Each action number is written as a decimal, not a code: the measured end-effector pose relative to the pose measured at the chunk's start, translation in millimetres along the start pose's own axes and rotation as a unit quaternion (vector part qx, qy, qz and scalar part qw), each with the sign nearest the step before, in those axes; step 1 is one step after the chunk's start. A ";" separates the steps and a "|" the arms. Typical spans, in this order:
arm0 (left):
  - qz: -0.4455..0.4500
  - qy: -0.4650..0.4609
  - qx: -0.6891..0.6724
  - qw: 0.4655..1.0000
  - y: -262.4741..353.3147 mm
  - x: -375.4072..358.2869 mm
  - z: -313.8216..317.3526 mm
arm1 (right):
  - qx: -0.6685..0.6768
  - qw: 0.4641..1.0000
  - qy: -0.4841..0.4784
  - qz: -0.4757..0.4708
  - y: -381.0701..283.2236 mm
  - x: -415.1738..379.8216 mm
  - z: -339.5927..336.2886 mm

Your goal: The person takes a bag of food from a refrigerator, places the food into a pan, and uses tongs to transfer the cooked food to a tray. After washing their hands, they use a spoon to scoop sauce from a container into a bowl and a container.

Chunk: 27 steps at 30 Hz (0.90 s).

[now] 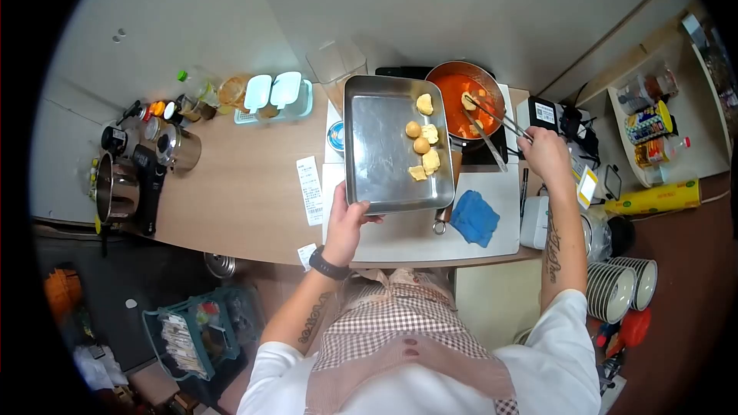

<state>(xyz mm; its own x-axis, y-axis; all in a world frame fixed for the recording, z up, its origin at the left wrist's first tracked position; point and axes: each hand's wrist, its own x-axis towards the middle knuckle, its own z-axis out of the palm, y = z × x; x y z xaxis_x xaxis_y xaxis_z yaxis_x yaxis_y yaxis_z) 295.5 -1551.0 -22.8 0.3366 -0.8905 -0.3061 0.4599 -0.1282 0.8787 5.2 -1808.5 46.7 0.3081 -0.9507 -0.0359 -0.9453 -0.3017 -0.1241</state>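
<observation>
Hands are both closed in the head view. The left hand [347, 219] grips the near left corner of a metal tray [378, 150], thumb over its rim, above the middle of the desk [238, 180]. Along the tray's right half lie two round balls and several pale yellow pieces [431, 160]. The right hand [547, 154] is closed around dark tongs [507, 122], their tips at another yellow piece over the red sauce in the pot [497, 86], by the desk's far edge, right of centre. A blue cloth [474, 219] lies towards the near right corner.
</observation>
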 end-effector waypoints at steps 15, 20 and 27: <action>0.023 0.048 -0.008 0.999 0.1 1.3 21.9 | -0.020 0.992 0.062 -0.111 -35.9 0.4 -43.3; 0.023 0.052 -0.014 0.998 -2.2 1.7 21.7 | -0.066 0.994 0.001 -0.088 -2.2 7.7 -9.7; 0.037 0.050 0.009 0.998 -5.4 2.3 25.5 | -0.056 0.980 -0.040 -0.188 -52.1 -16.6 -68.1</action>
<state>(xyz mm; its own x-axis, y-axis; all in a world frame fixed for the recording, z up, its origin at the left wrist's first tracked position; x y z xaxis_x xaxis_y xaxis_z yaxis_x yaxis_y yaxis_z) 272.9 -1563.5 -18.9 0.4505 -0.8495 -0.2747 0.4166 -0.0721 0.9062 42.0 -1781.9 121.3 0.6408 -0.7628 -0.0870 -0.7671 -0.6406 -0.0341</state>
